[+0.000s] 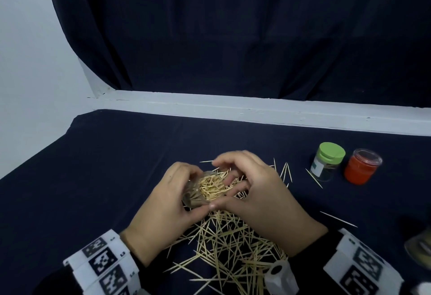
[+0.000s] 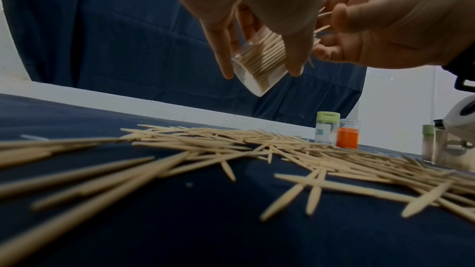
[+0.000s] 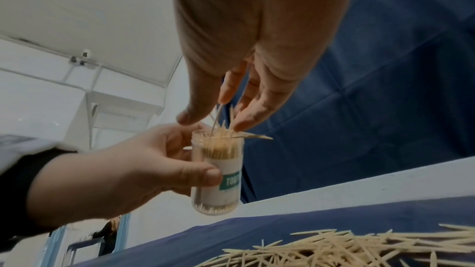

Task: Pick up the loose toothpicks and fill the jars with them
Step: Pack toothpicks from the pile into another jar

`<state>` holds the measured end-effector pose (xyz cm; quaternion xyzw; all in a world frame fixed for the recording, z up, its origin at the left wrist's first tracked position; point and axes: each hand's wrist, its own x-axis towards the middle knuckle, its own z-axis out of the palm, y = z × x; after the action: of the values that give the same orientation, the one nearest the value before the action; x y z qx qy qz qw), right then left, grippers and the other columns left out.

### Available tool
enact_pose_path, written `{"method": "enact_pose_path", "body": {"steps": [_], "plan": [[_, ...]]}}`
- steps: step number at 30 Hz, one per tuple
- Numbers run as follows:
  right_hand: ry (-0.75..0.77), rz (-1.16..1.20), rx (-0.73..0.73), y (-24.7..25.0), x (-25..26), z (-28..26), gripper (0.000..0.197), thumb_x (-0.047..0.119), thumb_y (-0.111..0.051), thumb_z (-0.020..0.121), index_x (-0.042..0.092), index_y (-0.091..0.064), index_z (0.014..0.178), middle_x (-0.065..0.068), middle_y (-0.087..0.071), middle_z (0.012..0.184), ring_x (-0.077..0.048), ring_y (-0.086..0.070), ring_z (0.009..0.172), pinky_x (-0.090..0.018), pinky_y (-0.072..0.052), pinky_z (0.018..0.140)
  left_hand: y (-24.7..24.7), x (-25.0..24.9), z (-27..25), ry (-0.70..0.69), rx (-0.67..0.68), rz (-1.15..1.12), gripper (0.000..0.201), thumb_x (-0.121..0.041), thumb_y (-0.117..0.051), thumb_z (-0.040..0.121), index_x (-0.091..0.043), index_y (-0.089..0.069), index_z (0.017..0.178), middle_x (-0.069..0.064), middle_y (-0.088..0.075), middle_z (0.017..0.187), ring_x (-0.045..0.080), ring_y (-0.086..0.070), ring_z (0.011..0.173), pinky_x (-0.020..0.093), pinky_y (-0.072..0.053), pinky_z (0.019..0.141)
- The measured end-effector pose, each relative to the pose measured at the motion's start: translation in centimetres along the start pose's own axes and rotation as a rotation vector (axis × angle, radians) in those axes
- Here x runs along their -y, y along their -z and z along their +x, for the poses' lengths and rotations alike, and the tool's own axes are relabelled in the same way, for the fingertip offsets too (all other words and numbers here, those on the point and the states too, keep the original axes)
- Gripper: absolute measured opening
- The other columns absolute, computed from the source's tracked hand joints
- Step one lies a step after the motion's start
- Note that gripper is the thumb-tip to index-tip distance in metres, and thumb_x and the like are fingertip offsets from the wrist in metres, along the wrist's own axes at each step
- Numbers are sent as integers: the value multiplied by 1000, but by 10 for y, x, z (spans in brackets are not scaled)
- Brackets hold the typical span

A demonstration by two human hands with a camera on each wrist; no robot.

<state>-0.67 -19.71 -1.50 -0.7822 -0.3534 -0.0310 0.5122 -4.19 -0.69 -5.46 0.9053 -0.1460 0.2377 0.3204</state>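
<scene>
Left hand (image 3: 107, 172) grips the packed clear plastic jar (image 3: 218, 172); right hand (image 3: 231, 80) pinches thin wooden toothpicks (image 3: 221, 129) at its mouth — crossed sticks may jam and spill.

Pale wooden toothpicks (image 1: 233, 243), clear glossy plastic jar (image 3: 217, 172) — matt navy cloth (image 1: 116, 166)

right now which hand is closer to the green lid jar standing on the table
Right. The right hand works at the held jar, on the side toward the green-lidded jar; the left hand, gripping the held jar, sits farther away.
</scene>
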Motion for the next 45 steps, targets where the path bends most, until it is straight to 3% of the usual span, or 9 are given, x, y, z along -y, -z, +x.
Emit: {"method": "enact_pose_path", "body": {"steps": [6,10,16,21,24,27,34,39,45], "plan": [[142,-141,-79,-10,-6,0,6,14,-70,78,15,-74,83,11,-64,87,-3,-60,82,-20,-49,75,-3,-4,-1,-40,20,-2,41,-49,-68,70,-33,-49,103,-20,-49,101,0,-53,97,15,-45,76],[119,-18,2,-14,-3,-3,13,14,-69,79,16,-76,90,10,-69,93,2,-62,90,-12,-47,80,-1,-4,-1,-9,0,-35,39,-49,-65,69,-31,-51,101,-21,-49,100,1,-53,97,16,-46,75],[132,-123,-184,-10,-12,0,11,9,-71,76,16,-77,82,9,-61,83,-1,-58,80,-7,-42,71,-1,-9,0,-81,6,-44,43,-48,-70,72,-27,-54,106,-18,-51,104,3,-54,100,16,-48,78],[167,-186,-168,-4,-8,-1,11,31,-69,77,25,-75,84,16,-62,86,-3,-55,90,-15,-41,81,-2,-8,0,-84,20,-25,44,-48,-68,73,-24,-54,107,-16,-50,104,0,-52,100,10,-45,79],[-28,-117,-195,2,-7,-1,30,43,-69,77,35,-68,106,21,-57,105,-2,-54,104,-19,-42,90,-1,-8,0,-81,17,-17,46,-49,-67,73,-23,-54,109,-16,-51,105,-2,-51,102,7,-41,82],[-294,117,-82,1,-6,-4,43,22,-79,74,38,-64,111,13,-60,107,-4,-64,90,-22,-53,80,-1,-9,0,-68,14,-24,46,-50,-66,72,-26,-53,110,-16,-51,107,0,-51,104,7,-43,81],[-57,-125,-263,-12,-9,-7,13,8,-78,71,19,-75,78,14,-63,77,-3,-60,78,-10,-45,68,-4,-7,-1,-88,25,-24,44,-45,-69,72,-25,-55,108,-17,-50,106,1,-52,102,11,-45,79],[12,-190,29,-13,0,-8,23,29,-58,82,21,-76,93,9,-66,91,-5,-59,88,-22,-47,80,-2,-7,0,-101,-28,-29,41,-45,-68,73,-27,-51,107,-20,-48,107,-3,-51,101,6,-41,81],[53,-298,-192,-4,5,-4,16,34,-62,82,23,-73,86,13,-57,84,-3,-53,81,-13,-39,70,-2,-3,1,-99,-121,-36,53,-28,-83,68,-30,-48,108,-21,-45,111,-2,-48,105,13,-44,85]]}}
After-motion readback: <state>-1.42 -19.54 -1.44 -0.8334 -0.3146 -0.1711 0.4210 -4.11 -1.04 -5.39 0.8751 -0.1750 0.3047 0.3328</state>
